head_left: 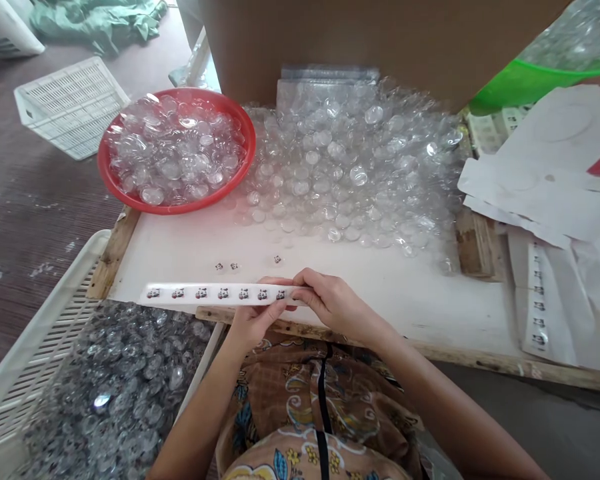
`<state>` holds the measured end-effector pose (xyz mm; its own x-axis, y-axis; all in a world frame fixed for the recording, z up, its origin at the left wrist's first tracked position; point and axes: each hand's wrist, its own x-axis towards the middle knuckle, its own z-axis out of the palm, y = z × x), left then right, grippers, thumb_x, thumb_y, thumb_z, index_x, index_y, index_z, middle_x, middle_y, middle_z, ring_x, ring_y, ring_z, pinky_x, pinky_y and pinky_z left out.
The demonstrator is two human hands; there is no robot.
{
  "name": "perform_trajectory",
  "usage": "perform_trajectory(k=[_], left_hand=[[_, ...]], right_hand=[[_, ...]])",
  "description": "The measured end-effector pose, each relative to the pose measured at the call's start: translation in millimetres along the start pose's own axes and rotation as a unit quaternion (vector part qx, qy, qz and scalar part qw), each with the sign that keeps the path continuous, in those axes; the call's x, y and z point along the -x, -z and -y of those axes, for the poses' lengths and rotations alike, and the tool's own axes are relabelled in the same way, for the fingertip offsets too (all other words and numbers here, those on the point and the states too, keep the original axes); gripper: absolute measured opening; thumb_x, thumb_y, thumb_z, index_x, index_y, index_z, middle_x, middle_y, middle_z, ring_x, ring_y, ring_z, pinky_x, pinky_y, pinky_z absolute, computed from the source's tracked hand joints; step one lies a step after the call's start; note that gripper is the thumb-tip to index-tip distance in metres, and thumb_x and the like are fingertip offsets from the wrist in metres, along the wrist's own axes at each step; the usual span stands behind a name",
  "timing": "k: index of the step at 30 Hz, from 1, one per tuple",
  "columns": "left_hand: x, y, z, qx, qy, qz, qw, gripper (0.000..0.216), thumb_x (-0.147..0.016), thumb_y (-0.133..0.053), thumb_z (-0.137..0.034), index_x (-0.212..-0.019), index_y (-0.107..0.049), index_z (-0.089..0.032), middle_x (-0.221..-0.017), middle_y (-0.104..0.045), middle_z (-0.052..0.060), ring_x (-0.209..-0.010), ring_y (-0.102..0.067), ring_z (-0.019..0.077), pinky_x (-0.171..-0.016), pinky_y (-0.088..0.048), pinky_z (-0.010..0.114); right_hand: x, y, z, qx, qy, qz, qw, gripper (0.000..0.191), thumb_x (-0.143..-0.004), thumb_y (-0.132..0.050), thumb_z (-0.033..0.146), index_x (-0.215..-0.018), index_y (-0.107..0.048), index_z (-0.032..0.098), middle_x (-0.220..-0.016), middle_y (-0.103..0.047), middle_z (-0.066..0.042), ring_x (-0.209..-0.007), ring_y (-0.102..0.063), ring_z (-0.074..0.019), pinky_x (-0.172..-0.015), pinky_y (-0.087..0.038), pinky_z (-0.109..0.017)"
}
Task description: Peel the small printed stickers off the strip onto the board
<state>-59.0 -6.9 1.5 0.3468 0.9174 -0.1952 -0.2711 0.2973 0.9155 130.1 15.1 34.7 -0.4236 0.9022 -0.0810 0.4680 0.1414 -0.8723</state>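
A long white sticker strip [205, 293] with several small panda-like stickers lies across the near edge of the white table [190, 247]. My left hand [254, 321] pinches the strip's right end from below. My right hand [330, 300] is closed on the same end from above, fingers pressed on it. Three loose stickered clear pieces [235, 266] sit on the table just beyond the strip.
A red bowl [243, 173] full of clear plastic domes stands at the back left, a big heap of domes [350, 167] beside it. White crate [40, 333] of domes at lower left. Paper sheets [540, 180] and sticker strips [537, 300] lie right. Cardboard box [355, 33] behind.
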Motion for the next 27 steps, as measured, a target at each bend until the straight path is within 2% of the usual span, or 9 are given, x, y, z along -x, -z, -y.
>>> perform_trajectory(k=[2,4,7,10,14,22,25,27], left_hand=[[0.5,-2.5,7.1,-0.014,-0.006,-0.068,0.998,0.032,-0.088,-0.065,-0.037,-0.114,-0.066,-0.017,-0.110,-0.068,0.009,-0.096,-0.067,0.0234,-0.084,-0.058,0.035],[0.2,-4.7,13.4,-0.003,-0.013,-0.123,0.992,0.031,-0.087,-0.066,-0.037,-0.110,-0.068,-0.017,-0.106,-0.069,0.007,-0.089,-0.069,0.0216,-0.080,-0.059,0.032],[-0.8,-8.8,17.2,0.001,-0.031,-0.168,0.985,0.028,-0.084,-0.070,-0.037,-0.105,-0.071,-0.018,-0.106,-0.070,0.006,-0.082,-0.070,0.0193,-0.076,-0.060,0.030],[-1.9,-13.1,15.9,0.002,-0.048,-0.197,0.979,0.026,-0.082,-0.071,-0.035,-0.103,-0.072,-0.019,-0.106,-0.070,0.005,-0.078,-0.070,0.0176,-0.073,-0.061,0.028],[-3.3,-15.3,14.3,0.012,-0.046,-0.208,0.977,0.028,-0.082,-0.071,-0.034,-0.106,-0.071,-0.018,-0.102,-0.070,0.005,-0.075,-0.070,0.0166,-0.070,-0.062,0.026],[-3.1,-14.9,15.7,0.018,-0.055,-0.204,0.977,0.020,-0.082,-0.072,-0.030,-0.099,-0.073,-0.019,-0.096,-0.069,0.003,-0.071,-0.069,0.0138,-0.067,-0.061,0.023],[-3.7,-16.7,15.1,0.018,-0.059,-0.207,0.977,0.021,-0.082,-0.071,-0.030,-0.100,-0.072,-0.019,-0.096,-0.069,0.002,-0.072,-0.069,0.0143,-0.067,-0.062,0.024],[-2.6,-16.3,12.8,0.017,-0.056,-0.213,0.975,0.022,-0.082,-0.071,-0.031,-0.101,-0.072,-0.019,-0.095,-0.070,0.002,-0.072,-0.069,0.0149,-0.067,-0.062,0.025]], right_hand=[[2.1,0.5,-5.2,-0.017,-0.005,-0.037,0.999,0.007,-0.093,-0.054,0.028,-0.095,-0.056,0.021,-0.085,-0.066,-0.002,-0.073,-0.060,-0.0147,-0.065,-0.045,-0.025],[5.4,2.4,-10.6,-0.020,-0.005,-0.087,0.996,0.012,-0.089,-0.060,0.027,-0.099,-0.058,0.021,-0.085,-0.066,-0.002,-0.072,-0.060,-0.0147,-0.063,-0.047,-0.025],[11.0,4.1,-15.0,0.021,0.016,-0.138,0.990,0.006,-0.088,-0.062,0.022,-0.094,-0.062,0.021,-0.080,-0.065,-0.002,-0.067,-0.060,-0.0138,-0.059,-0.048,-0.024],[14.7,-0.6,-15.2,0.076,0.070,-0.185,0.977,0.009,-0.093,-0.055,0.020,-0.096,-0.063,0.022,-0.087,-0.068,-0.004,-0.074,-0.065,-0.0152,-0.064,-0.052,-0.025],[16.0,-10.0,-16.1,0.131,0.126,-0.226,0.957,0.013,-0.096,-0.050,0.019,-0.101,-0.062,0.023,-0.095,-0.070,-0.007,-0.088,-0.067,-0.0177,-0.072,-0.055,-0.027],[16.6,-7.6,-14.0,0.116,0.085,-0.198,0.970,0.008,-0.093,-0.053,0.014,-0.090,-0.057,0.020,-0.082,-0.064,-0.004,-0.070,-0.062,-0.0155,-0.061,-0.049,-0.026],[16.2,-7.3,-10.2,0.124,0.104,-0.194,0.968,0.011,-0.094,-0.049,0.014,-0.090,-0.057,0.021,-0.094,-0.064,-0.008,-0.085,-0.063,-0.0186,-0.070,-0.050,-0.029],[16.5,-2.6,-10.3,0.087,0.115,-0.198,0.969,0.011,-0.093,-0.050,0.016,-0.087,-0.057,0.021,-0.102,-0.063,-0.009,-0.097,-0.061,-0.0205,-0.079,-0.051,-0.032]])
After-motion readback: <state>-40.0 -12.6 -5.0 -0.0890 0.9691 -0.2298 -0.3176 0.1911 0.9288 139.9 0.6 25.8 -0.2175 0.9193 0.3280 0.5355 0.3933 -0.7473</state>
